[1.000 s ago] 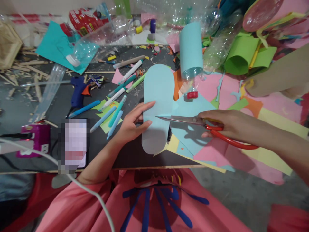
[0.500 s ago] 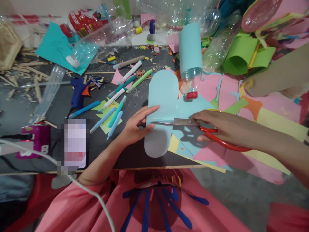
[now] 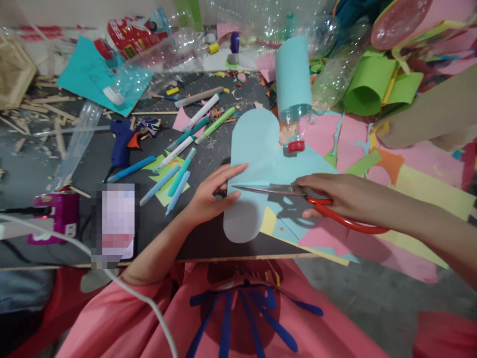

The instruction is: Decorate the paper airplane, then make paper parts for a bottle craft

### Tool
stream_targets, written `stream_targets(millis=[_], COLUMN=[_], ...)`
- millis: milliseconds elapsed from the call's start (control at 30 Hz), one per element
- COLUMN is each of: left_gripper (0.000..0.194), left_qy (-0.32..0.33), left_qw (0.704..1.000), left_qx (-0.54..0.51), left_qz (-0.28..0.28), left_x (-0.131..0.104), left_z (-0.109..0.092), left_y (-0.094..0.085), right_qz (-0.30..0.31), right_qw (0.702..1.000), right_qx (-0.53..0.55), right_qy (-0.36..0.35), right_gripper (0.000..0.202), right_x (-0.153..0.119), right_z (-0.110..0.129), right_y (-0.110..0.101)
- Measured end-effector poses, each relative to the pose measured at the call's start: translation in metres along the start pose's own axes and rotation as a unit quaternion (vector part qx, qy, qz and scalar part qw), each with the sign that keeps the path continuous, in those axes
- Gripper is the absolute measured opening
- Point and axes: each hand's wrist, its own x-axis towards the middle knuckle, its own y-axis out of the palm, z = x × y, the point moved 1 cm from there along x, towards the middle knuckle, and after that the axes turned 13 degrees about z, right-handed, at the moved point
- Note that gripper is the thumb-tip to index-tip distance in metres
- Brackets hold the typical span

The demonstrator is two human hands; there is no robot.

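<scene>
A long light-blue paper piece with rounded ends (image 3: 246, 219) lies across my front, near the table edge. My left hand (image 3: 218, 191) grips its left edge, thumb and index finger on top, the other fingers partly hidden. Red-handled scissors (image 3: 346, 221) are in my right hand (image 3: 328, 191), their blades lying across the middle of the blue piece and pointing at my left hand. More light-blue paper (image 3: 298, 166) sits under and beside my right hand. Above it, a clear bottle wrapped in light-blue paper (image 3: 293, 74) points its red cap towards me.
Markers (image 3: 179, 184) and a blue glue gun (image 3: 121, 141) lie left of my left hand. Further left are a phone (image 3: 118, 219), a purple power block (image 3: 55, 216) and a white cable. Pink and yellow paper (image 3: 428, 194) spreads right; another person's arm (image 3: 428, 109) reaches in there.
The scissor blades look more closed over the blue piece. Its upper part has shifted slightly to the right, while my left hand has barely moved.
</scene>
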Motion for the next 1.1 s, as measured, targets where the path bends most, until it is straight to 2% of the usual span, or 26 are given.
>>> stream_targets(millis=[167,333,600,900,1100], left_gripper=[0.046,0.045,0.046,0.045,0.047], left_qy=[-0.006,-0.007,-0.009,0.007,-0.006], left_qw=[1.000,1.000,1.000,1.000,1.000], left_qx=[-0.026,-0.028,0.004,-0.013,-0.018], left_qz=[0.003,0.002,0.009,0.012,0.017], left_x=[0.000,0.001,0.001,0.001,0.000], left_z=[0.002,0.002,-0.001,-0.001,0.001], left_y=[0.001,0.002,0.001,0.002,0.004], right_qz=[0.013,-0.002,0.005,0.025,0.020], right_qw=[1.000,1.000,1.000,0.999,0.999], right_qx=[0.002,-0.004,0.002,0.027,0.033], right_qy=[-0.002,0.002,-0.007,0.003,-0.005], right_gripper=[0.061,0.063,0.062,0.053,0.054], right_x=[-0.001,-0.001,0.005,0.010,0.011], right_z=[-0.003,0.000,0.008,0.014,0.011], right_y=[0.000,0.001,0.002,0.002,0.002])
